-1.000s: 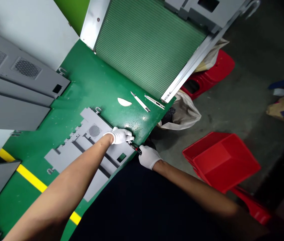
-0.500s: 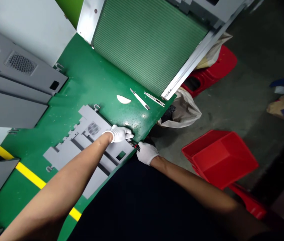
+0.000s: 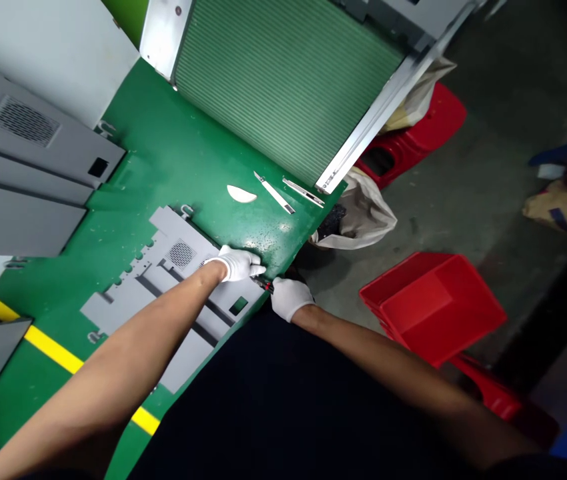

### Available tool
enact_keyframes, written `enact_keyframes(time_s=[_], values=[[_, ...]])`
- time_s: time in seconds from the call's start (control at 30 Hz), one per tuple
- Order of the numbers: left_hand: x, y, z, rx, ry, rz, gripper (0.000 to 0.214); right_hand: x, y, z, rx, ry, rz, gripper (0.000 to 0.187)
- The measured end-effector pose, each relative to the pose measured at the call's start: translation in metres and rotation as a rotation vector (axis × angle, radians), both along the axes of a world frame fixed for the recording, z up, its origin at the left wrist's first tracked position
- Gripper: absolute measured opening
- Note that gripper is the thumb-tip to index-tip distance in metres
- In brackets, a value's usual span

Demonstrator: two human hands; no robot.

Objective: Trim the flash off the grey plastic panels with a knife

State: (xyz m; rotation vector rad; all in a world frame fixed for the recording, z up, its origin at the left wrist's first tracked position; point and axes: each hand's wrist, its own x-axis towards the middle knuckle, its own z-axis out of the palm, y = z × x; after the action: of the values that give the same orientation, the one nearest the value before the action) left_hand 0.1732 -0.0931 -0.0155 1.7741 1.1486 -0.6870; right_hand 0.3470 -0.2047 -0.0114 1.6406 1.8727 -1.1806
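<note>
A grey plastic panel (image 3: pixel 182 230) with slots, a round-vented grille and hooked tabs lies flat on the green table. My left hand (image 3: pixel 238 264), in a white glove, bends over the panel's near right corner with its fingers closed at the edge. What sits under those fingertips is hidden. Just right of it, my right hand (image 3: pixel 291 297), also gloved, grips a small hand tool (image 3: pixel 265 285) with black and red parts. The tool's tip meets the panel corner beside my left fingers; its exact kind is too small to make out.
Beyond the panel lie a white half-moon piece (image 3: pixel 241 194), a craft knife (image 3: pixel 274 193) and a slim metal tool (image 3: pixel 303 191). A ribbed green conveyor belt (image 3: pixel 283 87) ends at the table. Grey panels (image 3: pixel 23 213) stand left. Rightward are an open sack (image 3: pixel 368 213) and red bins (image 3: pixel 433 307).
The whole view has shifted slightly, so things appear a little further left and up. Both hands stay at the panel corner, the tool still in my right hand.
</note>
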Motion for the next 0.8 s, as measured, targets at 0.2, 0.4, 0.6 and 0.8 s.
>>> enact_keyframes(time_s=[0.2, 0.4, 0.6, 0.8], values=[[0.024, 0.007, -0.004, -0.047, 0.174, -0.035, 0.052, -0.001, -0.003, -0.001, 0.044, -0.018, 0.025, 0.023], [0.006, -0.003, -0.004, 0.004, 0.012, 0.023, 0.047, 0.0, -0.003, -0.007, 0.024, -0.009, 0.009, 0.021], [-0.028, -0.017, 0.008, 0.153, -0.49, 0.096, 0.04, -0.001, 0.003, -0.007, -0.001, 0.024, 0.009, 0.022], [-0.029, -0.031, 0.01, 0.069, -0.733, 0.342, 0.034, 0.004, 0.001, -0.012, -0.079, -0.01, -0.078, 0.028]])
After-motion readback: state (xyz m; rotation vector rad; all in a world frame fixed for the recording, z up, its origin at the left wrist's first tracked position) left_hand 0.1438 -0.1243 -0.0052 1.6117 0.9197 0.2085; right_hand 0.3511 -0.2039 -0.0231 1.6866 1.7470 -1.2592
